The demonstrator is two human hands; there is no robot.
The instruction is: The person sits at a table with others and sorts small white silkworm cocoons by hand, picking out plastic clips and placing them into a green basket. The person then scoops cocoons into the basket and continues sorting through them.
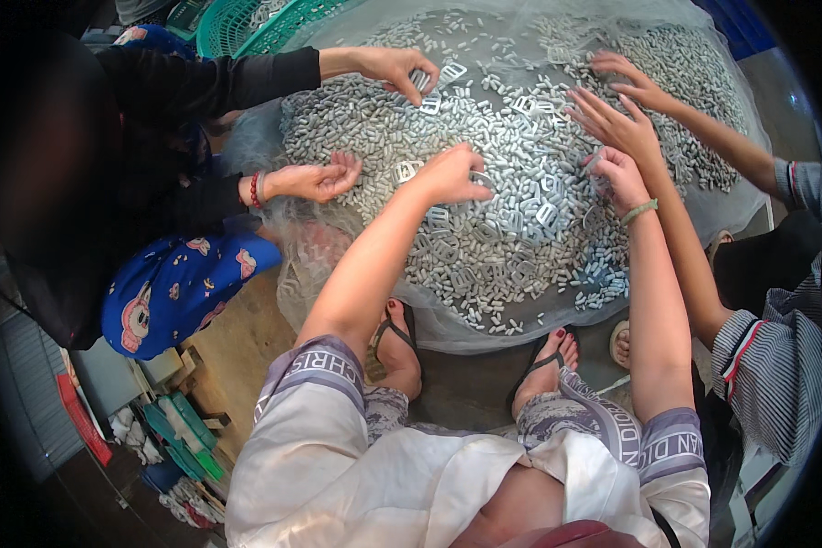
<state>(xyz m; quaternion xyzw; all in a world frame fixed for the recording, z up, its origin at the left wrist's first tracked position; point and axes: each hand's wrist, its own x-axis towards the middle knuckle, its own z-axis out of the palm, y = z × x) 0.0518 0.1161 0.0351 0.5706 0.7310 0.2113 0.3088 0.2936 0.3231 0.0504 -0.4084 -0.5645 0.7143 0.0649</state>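
Over the metal-pellet heap's [356,128] middle, I see the left hand [449,175] loosely pinching a slide buckle [481,180]; the right hand [621,177], above the heap's right, curls, hold unclear. Probably light, stiff, slick: grip its rim.

Lower left: green plastic container [163,433], long flat red strip [80,418]. Left: co-worker's blue cartoon-print garment [184,288], near tan flat surface [242,327]. Right: co-worker's grey-striped, red-trimmed sleeve [772,374].

Buckles [546,215] are silver, the basket [220,29] green.
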